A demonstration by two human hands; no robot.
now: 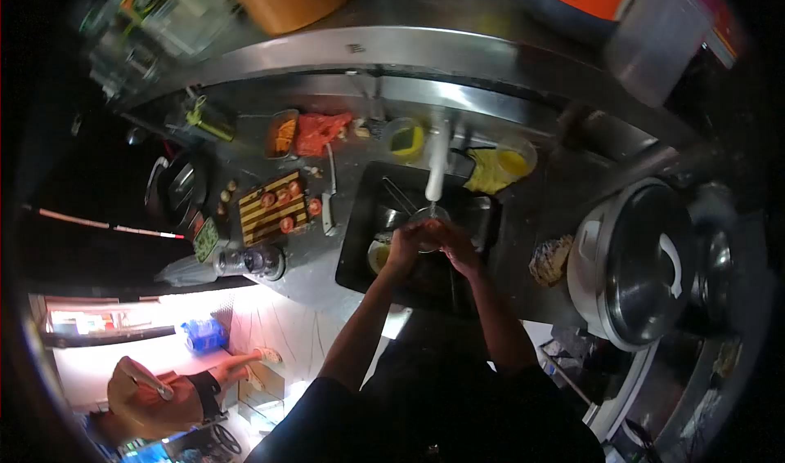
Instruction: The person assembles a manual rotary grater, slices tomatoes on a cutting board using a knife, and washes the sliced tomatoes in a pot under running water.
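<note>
Both my hands are over the dark sink [353, 254], below the white faucet [438, 165]. Between them, under the spout, is a clear round container [430, 214], partly covered by fingers. My left hand [404, 247] curls round its near left side, while my right hand [455, 244] grips it from the right. What the container holds is too dim to make out. In the sink, a metal utensil [398, 195] leans behind my hands, and something yellowish [378, 255] lies beside my left wrist.
Left of the sink are a knife [328, 210], a striped cutting board [254, 226] with tomato pieces, and a red plastic bag [320, 133]. A yellow cloth [486, 174] lies behind the sink. On the right stands a large lidded pot [642, 267]. Another person [155, 398] is at lower left.
</note>
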